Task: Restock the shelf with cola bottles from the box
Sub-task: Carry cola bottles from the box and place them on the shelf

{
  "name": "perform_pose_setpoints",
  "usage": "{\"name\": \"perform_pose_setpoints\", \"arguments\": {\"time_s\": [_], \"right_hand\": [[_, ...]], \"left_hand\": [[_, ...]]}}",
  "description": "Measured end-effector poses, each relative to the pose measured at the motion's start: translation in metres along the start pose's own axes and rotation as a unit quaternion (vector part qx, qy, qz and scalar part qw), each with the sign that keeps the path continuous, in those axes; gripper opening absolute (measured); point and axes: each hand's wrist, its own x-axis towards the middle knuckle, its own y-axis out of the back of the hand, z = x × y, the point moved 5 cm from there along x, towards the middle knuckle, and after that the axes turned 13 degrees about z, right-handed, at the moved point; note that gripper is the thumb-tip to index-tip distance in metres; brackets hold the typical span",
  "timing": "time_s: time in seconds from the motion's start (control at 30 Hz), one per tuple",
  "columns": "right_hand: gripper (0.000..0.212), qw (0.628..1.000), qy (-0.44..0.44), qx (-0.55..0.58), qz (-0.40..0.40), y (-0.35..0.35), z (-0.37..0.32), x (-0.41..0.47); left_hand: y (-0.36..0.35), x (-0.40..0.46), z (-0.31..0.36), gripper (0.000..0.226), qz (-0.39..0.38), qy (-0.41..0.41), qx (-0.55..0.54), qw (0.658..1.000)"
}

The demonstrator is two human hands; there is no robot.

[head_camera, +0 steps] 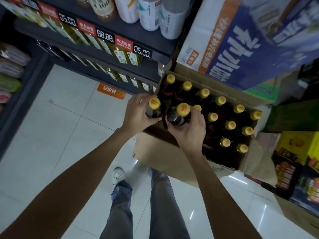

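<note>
over cardboard box (155, 152): hands each grip dark, apparently plastic yellow-capped bottle, left hand (136, 112), right hand (189, 133).

We're in a shop aisle, a small grocery or convenience store by the look of it. Dark shelving (155, 54) runs along the left, its edges fitted with digital price tags (142, 51) reading 05.00 and 88.88 beside red brand labels (123, 42). Rows of bottled drinks (150, 12) fill the tiers. Stacked cartons (241, 40) of stock rise on the right, printed in blue and orange, with yellow boxes (296, 149) lower down. An open cardboard box (155, 152) of yellow-capped cola bottles (230, 125) sits on the glossy white tiled floor (69, 131), which carries an orange floor sticker (111, 92).
</note>
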Motion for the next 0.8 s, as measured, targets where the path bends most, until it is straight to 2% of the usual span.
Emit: {"name": "perform_pose_setpoints", "arguments": {"time_s": [0.1,0.2,0.33,0.43,0.5,0.67,0.73,0.8], "right_hand": [[0.069,0.998,0.039,0.046,-0.027,0.034,-0.041,0.006],[0.068,0.975,0.004,0.173,-0.136,0.05,-0.091,0.006],[0.064,0.91,-0.035,0.292,-0.293,0.05,-0.167,-0.017],[0.06,0.873,-0.031,0.325,-0.363,0.036,-0.233,-0.055],[0.057,0.857,-0.039,0.341,-0.383,0.019,-0.278,-0.091],[0.049,0.81,-0.019,0.343,-0.476,-0.029,-0.402,-0.209],[0.033,0.779,-0.015,0.352,-0.519,-0.049,-0.455,-0.26],[0.027,0.743,0.002,0.355,-0.567,-0.069,-0.503,-0.313]], "left_hand": [[0.059,-0.017,0.019,0.07,0.042,0.093,-0.127,0.987],[0.124,-0.041,0.042,0.07,0.087,0.151,-0.204,0.963],[0.22,-0.078,0.06,0.067,0.156,0.167,-0.211,0.95],[0.3,-0.118,0.051,0.07,0.23,0.188,-0.202,0.933],[0.35,-0.155,0.036,0.072,0.3,0.233,-0.232,0.896],[0.463,-0.259,-0.016,0.059,0.475,0.325,-0.298,0.761],[0.505,-0.302,-0.044,0.078,0.539,0.346,-0.327,0.695],[0.546,-0.345,-0.074,0.102,0.583,0.353,-0.353,0.641]]}}
